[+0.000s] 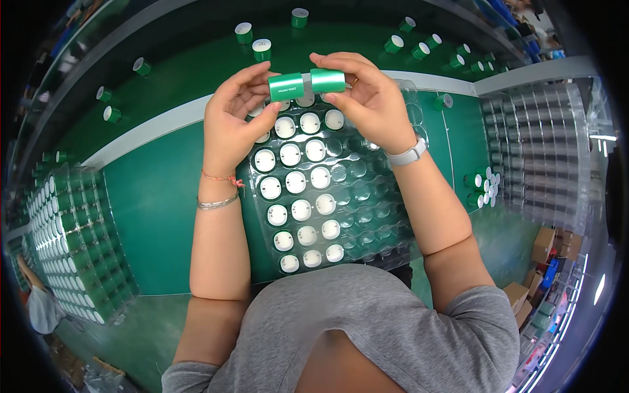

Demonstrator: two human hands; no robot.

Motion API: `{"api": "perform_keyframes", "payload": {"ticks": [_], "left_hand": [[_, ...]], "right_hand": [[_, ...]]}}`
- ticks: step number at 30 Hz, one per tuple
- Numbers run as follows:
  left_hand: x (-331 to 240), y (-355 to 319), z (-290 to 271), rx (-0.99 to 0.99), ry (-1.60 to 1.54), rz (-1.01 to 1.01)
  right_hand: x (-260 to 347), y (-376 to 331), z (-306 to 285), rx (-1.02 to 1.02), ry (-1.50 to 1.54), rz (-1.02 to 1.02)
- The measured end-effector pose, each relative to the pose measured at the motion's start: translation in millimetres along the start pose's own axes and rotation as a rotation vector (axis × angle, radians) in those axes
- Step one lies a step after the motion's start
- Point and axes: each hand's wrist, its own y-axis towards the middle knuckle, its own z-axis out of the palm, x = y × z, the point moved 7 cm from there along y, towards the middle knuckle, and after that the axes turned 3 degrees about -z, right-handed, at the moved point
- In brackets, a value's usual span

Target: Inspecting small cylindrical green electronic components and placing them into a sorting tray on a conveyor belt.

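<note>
Left hand (pixel 230 116): pinched on one green cylinder (pixel 285 86).
Right hand (pixel 377 98): pinched on another green cylinder (pixel 328 80).
Cylinders: between hands; likely light, stiff, slick; grip side walls.

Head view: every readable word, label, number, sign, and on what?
Green cylinder in the left hand: one line of pale lettering, not transcribed.
Green piece in the right hand: no lettering visible.
White-faced pieces in the clear tray: dark marks, too small to read.
Nearest white-topped piece beyond the hands: marks too small.
</note>
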Motion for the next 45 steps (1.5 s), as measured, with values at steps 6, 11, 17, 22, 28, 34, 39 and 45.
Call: {"api": "perform_keyframes", "payload": {"ticks": [6,11,17,22,28,34,39,45], "left_hand": [[3.2,-0.5,-0.2,0.023,0.146,0.021],[4.4,-0.5,-1.1,0.021,0.138,0.008],[2.3,-0.8,-0.7,0.021,0.141,0.012],[4.5,-1.5,-3.2,0.016,0.12,0.004],[3.9,-1.3,-1.2,0.056,0.047,0.023],[11.3,1.1,-4.7,0.003,0.063,-0.109],[11.9,0.6,-6.3,-0.027,0.075,-0.097],[9.1,2.1,-17.0,-0.204,0.065,-0.008]], "right_hand": [[3.1,-1.5,5.5,0.067,-0.1,-0.106],[2.3,-1.3,5.1,0.082,-0.11,-0.105],[4.7,-1.3,1.8,0.078,-0.213,-0.084],[6.5,-1.3,1.8,0.076,-0.216,-0.091],[0.3,-2.9,1.7,0.038,-0.126,-0.001],[-16.4,-4.5,1.4,0.002,-0.187,0.129],[-20.1,-3.6,1.7,0.012,-0.265,0.14],[-23.8,-4.7,1.3,-0.055,-0.043,0.145]]}}
